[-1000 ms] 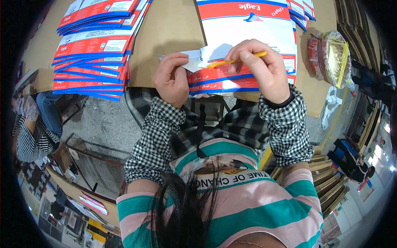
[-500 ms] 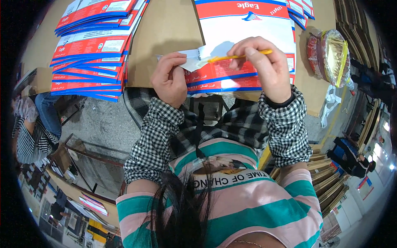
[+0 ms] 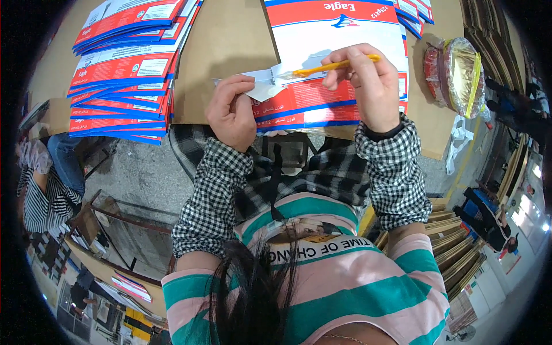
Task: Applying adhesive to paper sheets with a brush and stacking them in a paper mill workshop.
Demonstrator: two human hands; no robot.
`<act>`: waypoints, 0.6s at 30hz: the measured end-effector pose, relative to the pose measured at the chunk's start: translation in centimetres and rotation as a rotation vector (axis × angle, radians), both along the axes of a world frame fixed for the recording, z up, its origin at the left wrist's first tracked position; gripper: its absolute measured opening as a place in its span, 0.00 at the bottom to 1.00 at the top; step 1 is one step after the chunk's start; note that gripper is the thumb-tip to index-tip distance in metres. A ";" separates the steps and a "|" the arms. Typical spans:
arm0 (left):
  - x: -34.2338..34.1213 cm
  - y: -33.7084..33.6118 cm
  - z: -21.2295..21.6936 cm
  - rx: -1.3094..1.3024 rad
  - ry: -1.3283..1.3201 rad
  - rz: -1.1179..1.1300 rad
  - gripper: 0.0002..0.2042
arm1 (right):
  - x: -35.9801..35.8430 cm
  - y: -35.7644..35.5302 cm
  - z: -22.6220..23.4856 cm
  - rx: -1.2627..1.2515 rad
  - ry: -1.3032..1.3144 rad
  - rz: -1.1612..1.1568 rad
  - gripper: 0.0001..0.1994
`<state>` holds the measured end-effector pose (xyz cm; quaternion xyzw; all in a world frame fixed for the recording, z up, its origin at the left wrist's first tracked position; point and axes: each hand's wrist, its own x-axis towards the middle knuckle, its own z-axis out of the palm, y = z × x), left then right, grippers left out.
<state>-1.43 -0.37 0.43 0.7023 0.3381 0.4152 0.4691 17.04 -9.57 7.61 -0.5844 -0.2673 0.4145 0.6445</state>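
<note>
My left hand (image 3: 231, 112) is closed, pinching a white folded flap (image 3: 265, 89) at the near edge of a printed sheet. That sheet (image 3: 333, 46) is a flat red, white and blue carton or bag, lying on top of similar ones. In my right hand (image 3: 371, 86) is a slim yellow-handled brush (image 3: 322, 68), gripped between thumb and fingers. Its pale tip lies on or just over the white flap, right of my left fingers; whether it touches I cannot tell.
Overlapping stacks of the same printed pieces (image 3: 123, 72) stand on the brown tabletop (image 3: 224, 46) to the left. A plastic-wrapped container (image 3: 457, 77) with a yellow rim sits at the right edge. Another person's gloved hand (image 3: 37, 155) shows at far left.
The brush has moved to the left along the flap, and its handle is tilted more steeply. My left hand has kept its pinch on the flap.
</note>
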 end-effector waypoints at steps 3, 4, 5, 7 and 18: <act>0.0 0.0 -0.1 0.013 -0.004 0.000 0.08 | -0.3 0.2 -0.2 -0.061 -0.041 0.039 0.11; 0.0 0.0 -0.1 0.015 -0.001 -0.002 0.08 | -0.3 0.2 -0.2 -0.103 -0.064 0.057 0.11; 0.0 0.0 0.0 0.016 0.000 -0.001 0.08 | -0.3 0.2 -0.2 -0.102 -0.063 0.058 0.11; 0.1 0.0 0.2 0.012 0.015 0.002 0.08 | -0.2 0.2 -0.2 -0.064 -0.027 0.017 0.11; 0.1 0.0 0.0 0.007 -0.002 -0.002 0.08 | -0.2 0.3 0.3 -0.089 -0.117 0.049 0.11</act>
